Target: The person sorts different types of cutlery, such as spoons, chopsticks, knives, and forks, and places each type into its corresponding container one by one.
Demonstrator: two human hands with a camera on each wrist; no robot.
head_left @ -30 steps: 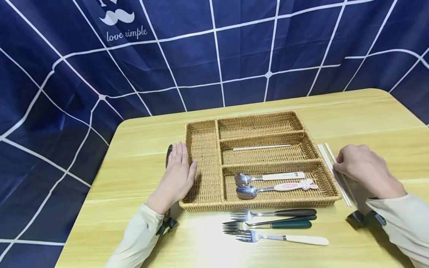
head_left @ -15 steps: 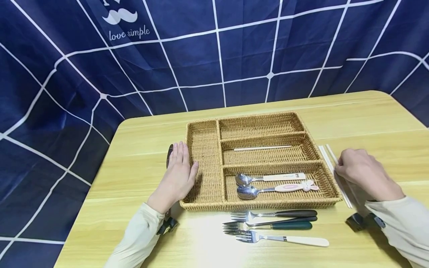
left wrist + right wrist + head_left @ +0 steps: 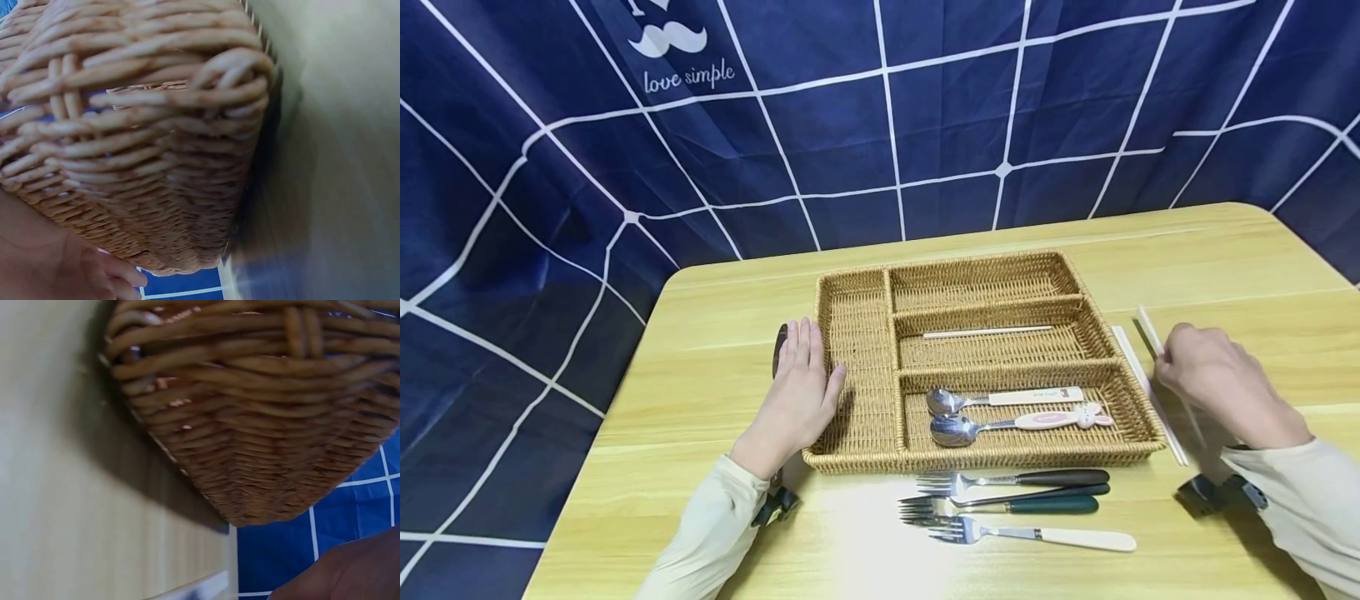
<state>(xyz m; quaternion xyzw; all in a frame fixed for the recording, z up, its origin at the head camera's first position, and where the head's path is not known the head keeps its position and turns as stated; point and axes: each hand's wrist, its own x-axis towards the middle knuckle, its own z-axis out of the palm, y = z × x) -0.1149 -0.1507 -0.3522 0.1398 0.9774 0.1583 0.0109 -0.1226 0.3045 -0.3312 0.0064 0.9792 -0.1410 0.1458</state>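
My right hand [image 3: 1221,383], right of the wicker cutlery tray [image 3: 973,458], pinches a white chopstick [image 3: 1148,327], its far end raised off the table. White chopsticks [image 3: 1131,354] lie along the tray's right side; how many is unclear. A single chopstick [image 3: 987,332] is in the tray's middle compartment. Two spoons, one with a white handle [image 3: 1033,396] and one with a rabbit handle [image 3: 1052,418], lie in the front compartment. My left hand [image 3: 797,392] rests on the tray's left side, fingers straight. The left wrist view shows the tray's woven wall [image 3: 144,144] beside that hand.
Several forks lie in front of the tray, among them a white-handled fork [image 3: 1086,540] and a black-handled one [image 3: 1063,477]. A dark object [image 3: 779,343], mostly hidden, lies beyond my left hand. Blue checked cloth [image 3: 947,117] hangs behind the wooden table [image 3: 722,333].
My right hand has taken hold of a chopstick and raised its far end from the table. My left hand and the tray stay in place.
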